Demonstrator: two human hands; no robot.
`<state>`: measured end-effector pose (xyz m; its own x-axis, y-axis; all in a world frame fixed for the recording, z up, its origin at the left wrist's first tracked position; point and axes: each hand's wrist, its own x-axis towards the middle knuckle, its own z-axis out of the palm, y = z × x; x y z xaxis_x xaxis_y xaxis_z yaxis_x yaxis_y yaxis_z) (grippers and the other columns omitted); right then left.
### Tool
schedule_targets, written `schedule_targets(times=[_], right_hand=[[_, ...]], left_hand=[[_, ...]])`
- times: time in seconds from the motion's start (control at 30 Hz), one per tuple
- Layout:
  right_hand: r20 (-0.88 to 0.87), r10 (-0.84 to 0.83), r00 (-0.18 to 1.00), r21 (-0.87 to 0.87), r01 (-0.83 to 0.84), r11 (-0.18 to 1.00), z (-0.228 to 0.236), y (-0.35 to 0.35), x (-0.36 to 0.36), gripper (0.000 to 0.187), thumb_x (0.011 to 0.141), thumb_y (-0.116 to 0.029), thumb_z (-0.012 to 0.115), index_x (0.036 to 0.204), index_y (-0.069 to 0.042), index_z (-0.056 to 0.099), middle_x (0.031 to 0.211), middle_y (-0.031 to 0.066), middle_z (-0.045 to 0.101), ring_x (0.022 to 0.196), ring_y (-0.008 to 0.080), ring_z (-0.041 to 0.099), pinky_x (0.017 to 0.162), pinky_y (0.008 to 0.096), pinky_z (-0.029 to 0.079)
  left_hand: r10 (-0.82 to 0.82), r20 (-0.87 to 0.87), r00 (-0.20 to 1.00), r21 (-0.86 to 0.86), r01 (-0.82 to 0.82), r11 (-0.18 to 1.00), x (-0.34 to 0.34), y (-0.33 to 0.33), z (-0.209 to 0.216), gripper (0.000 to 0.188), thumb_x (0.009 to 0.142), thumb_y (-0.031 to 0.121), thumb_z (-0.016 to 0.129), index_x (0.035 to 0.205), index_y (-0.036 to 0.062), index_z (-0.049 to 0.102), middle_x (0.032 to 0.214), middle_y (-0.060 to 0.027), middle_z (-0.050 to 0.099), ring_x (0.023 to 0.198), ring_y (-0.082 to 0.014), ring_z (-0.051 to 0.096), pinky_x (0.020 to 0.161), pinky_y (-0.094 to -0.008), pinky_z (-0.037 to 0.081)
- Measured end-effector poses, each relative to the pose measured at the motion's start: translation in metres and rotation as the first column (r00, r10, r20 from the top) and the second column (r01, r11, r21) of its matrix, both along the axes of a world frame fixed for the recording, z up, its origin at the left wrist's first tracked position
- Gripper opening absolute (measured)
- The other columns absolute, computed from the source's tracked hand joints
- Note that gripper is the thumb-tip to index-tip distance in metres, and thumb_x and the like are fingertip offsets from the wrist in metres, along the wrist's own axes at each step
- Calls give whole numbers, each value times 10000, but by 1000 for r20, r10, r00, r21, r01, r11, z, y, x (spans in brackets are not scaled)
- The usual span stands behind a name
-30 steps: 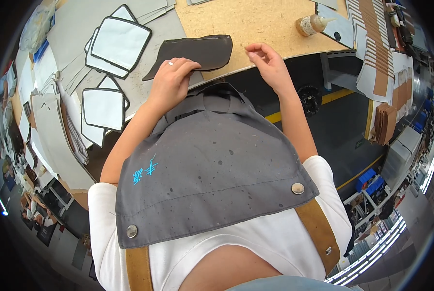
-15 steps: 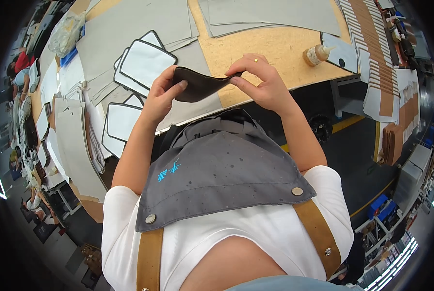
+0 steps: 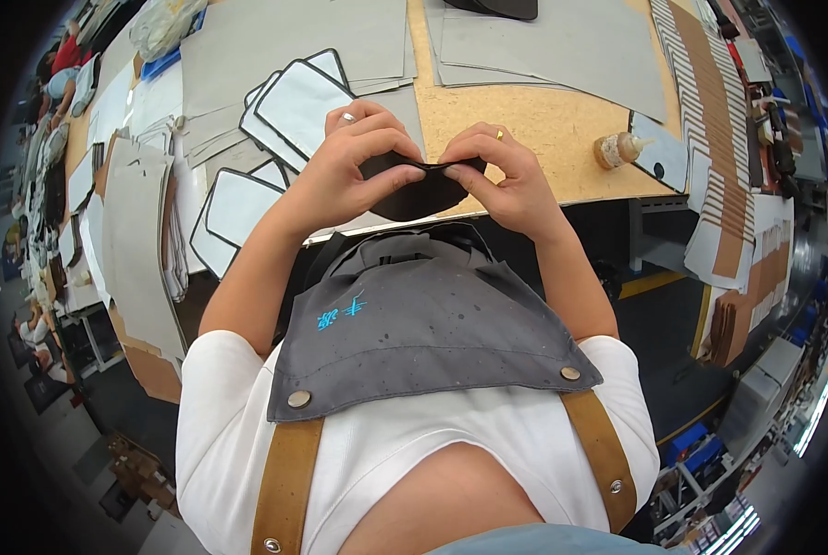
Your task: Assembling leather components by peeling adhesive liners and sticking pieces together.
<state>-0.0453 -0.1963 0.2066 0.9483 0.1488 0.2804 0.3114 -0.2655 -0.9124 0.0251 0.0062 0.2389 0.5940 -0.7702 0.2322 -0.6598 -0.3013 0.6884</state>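
Observation:
Both my hands pinch the upper edge of a black, flexible, leather-like piece (image 3: 420, 198) in front of the table's near edge. Thumb and fingers of my left hand (image 3: 368, 162) close on that edge near its middle. My right hand (image 3: 502, 174) grips the same edge a little to the right, its thumb tip almost meeting the left one. The piece hangs below the fingers, and part of it is hidden behind them. Left of my hands lie white panels with black borders (image 3: 301, 104), overlapping on grey sheets. More such panels (image 3: 238, 208) lie nearer the table's left edge.
Large grey sheets (image 3: 543, 46) cover much of the wooden table (image 3: 506, 120). A squeeze bottle of amber liquid (image 3: 617, 150) stands at the right. Striped rows of brown and white pieces (image 3: 710, 120) run along the far right. A clear plastic bag (image 3: 166, 26) sits at upper left.
My left hand has slid right along the black piece's edge, so both hands are now close together. The head view has shifted, and a black object shows at the top edge.

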Motion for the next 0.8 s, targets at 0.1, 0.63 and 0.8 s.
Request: schedule_targets(times=[0.1,0.63,0.8], right_hand=[[-30,49,998,8,-49,999,4,1,3,102,760,-87,643,855,-94,608,845,-2,600,793,184,464,771,300,369],[95,221,971,-49,-217,975,15,6,16,119,731,-128,690,786,-97,588,766,-16,560,828,158,485,869,317,299],[41,200,979,21,-201,979,12,5,14,134,724,-108,693,808,-99,590,809,-14,567,836,159,490,864,311,304]], left_hand=[[-18,-65,998,-21,17,1000,-2,3,6,122,703,122,694,762,81,595,784,11,542,908,-183,465,895,-337,275],[-209,-385,899,-185,146,972,10,9,11,83,744,143,675,765,90,614,747,22,573,864,-165,444,871,-328,280],[-115,-150,982,-12,114,993,5,8,22,125,735,166,683,740,94,581,759,22,547,868,-173,442,869,-335,288]])
